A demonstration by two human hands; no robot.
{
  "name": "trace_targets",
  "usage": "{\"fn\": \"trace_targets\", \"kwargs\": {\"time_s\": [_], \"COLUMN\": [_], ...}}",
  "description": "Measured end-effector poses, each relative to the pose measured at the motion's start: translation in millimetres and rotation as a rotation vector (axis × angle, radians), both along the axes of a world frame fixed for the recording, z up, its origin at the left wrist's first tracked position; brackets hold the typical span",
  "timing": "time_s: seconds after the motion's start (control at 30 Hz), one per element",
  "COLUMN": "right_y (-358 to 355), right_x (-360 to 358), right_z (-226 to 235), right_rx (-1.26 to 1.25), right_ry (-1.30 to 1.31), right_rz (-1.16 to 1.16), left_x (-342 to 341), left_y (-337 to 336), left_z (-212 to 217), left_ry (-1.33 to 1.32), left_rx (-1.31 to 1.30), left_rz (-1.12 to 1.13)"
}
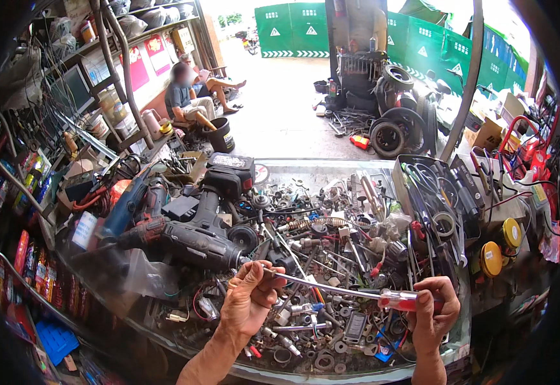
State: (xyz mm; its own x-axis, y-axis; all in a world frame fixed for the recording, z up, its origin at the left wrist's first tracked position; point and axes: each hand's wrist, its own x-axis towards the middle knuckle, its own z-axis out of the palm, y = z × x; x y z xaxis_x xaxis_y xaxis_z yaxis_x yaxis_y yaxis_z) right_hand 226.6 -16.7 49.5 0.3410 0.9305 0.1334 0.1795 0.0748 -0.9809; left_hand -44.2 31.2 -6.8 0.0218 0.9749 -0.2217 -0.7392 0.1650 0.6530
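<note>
My right hand (437, 310) grips a screwdriver (397, 299) by its clear and red handle. The long metal shaft points left, above a heap of loose parts. At the shaft's far end, the thumb and fingers of my left hand (249, 301) pinch a small brownish metal piece (269, 273), which meets the tip; its exact kind is too small to make out. Under both hands lie nuts, washers, bolts, springs and fittings (325, 256). Just left of my left hand rests a dark cordless power drill (200, 240).
A blue power tool (124, 204) lies left of the drill. At the right stands a metal tray (401, 168) of hand tools, near yellow lids (491, 258). Beyond the table, two people (190, 96) sit by a black bucket (219, 136); tyres (389, 138) stand far right.
</note>
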Motion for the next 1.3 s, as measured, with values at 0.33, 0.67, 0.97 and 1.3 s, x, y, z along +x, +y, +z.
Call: {"fn": "trace_targets", "kwargs": {"time_s": [0.33,0.67,0.97,1.3], "right_y": [2.6,4.9,7.4,6.1], "right_x": [1.4,0.1,0.7,6.1], "right_z": [-11.0,-19.3,-16.1,-21.9], "right_rx": [0.148,0.195,0.233,0.219], "right_ry": [-0.067,-0.069,-0.014,0.071], "right_rz": [-0.012,-0.014,0.102,0.11], "left_x": [-2.5,-3.3,-2.0,-1.7], "left_y": [0.4,5.1,2.7,3.7], "left_z": [1.3,0.1,1.6,-3.1], "left_ry": [-0.063,-0.037,0.022,-0.051], "left_rx": [0.045,0.045,0.061,0.007], "left_rz": [-0.014,0.016,0.003,0.018]}}
